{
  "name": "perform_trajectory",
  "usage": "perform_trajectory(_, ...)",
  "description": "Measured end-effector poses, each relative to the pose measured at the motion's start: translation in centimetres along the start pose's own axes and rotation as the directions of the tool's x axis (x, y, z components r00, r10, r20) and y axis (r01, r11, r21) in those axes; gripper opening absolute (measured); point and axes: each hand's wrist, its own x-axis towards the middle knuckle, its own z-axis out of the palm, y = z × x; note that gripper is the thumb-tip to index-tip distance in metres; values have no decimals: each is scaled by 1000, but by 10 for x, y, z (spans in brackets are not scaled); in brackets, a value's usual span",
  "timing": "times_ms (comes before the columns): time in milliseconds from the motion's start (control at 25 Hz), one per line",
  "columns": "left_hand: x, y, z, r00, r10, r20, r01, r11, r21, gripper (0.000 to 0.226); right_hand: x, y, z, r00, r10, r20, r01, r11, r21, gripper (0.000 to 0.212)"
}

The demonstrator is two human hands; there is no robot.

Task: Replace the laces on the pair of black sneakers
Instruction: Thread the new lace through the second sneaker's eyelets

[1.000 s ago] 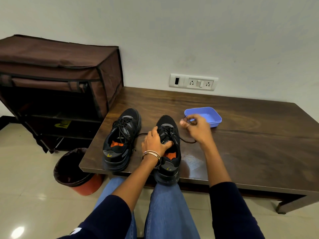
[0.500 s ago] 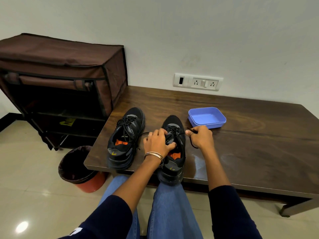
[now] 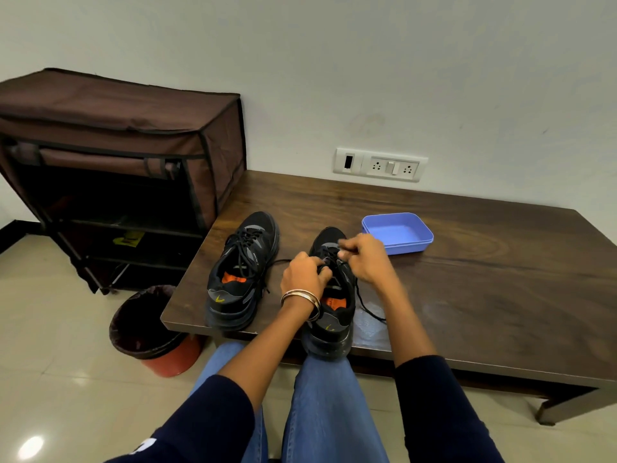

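Tray (image 3: 397,232) blue, empty | hands (image 3: 302,274) (image 3: 365,259) pinching lace (image 3: 362,304) on sneaker (image 3: 334,315)

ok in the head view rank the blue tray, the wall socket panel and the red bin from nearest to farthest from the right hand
From the right hand:
1. Blue tray, just beyond it on the table.
2. Wall socket panel, on the wall behind the table.
3. Red bin, on the floor at far left.

No legible text. Left sneaker (image 3: 242,270): small yellow logo mark on heel, orange insole print too blurred to read. Right sneaker (image 3: 332,315): same yellow mark, orange insole print unreadable. Sleeve (image 3: 187,429): partial white print, undecipherable.
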Motion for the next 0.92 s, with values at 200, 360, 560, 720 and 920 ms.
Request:
perform_trajectory(200, 6, -5, -7, 993, -117, -17, 112, 981, -160, 22, -6, -1, 36, 999, -27, -35, 25, 998, -64, 19)
perform_trajectory(360, 9, -9, -5, 988, -151, -13, 143, 955, -258, 19, -11, -5, 44, 995, -51, -86, 45, 997, -62, 22)
perform_trajectory(560, 8, -9, -2, 988, -155, -11, 143, 936, -322, 17, -15, -5, 48, 953, 139, -267, -90, 978, 190, 19)
perform_trajectory(720, 7, -9, -4, 986, -168, -25, 149, 926, -346, 17, -13, -13, 52, 957, 145, -252, -130, 989, 73, 14)
perform_trajectory(920, 7, -10, -5, 987, -160, -23, 140, 919, -369, 17, -7, -13, 58, 953, 193, -232, -200, 980, -5, 10)
